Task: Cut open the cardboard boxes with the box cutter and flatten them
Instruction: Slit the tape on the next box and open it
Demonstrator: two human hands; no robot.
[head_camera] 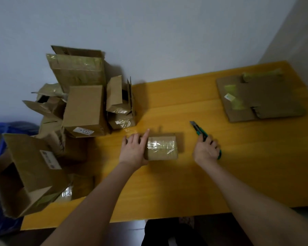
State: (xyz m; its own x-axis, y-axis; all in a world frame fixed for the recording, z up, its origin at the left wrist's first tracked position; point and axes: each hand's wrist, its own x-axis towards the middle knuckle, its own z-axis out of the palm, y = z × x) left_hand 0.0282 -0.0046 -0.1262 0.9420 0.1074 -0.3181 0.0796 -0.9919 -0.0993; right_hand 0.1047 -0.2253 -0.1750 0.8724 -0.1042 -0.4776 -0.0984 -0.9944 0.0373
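Small box (163, 147): brown cardboard, closed, clear tape banding its top; lay mid-table (238, 174). Left hand (134, 150) rested on its 9 o'clock end, fingers spread and fairly straight. Right hand (206, 150), at 3 o'clock, gripped green box cutter (199, 132), blade extended.

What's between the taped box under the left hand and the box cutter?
Only bare yellow table, per the head view: the small taped box and the box cutter in the right hand sit apart.
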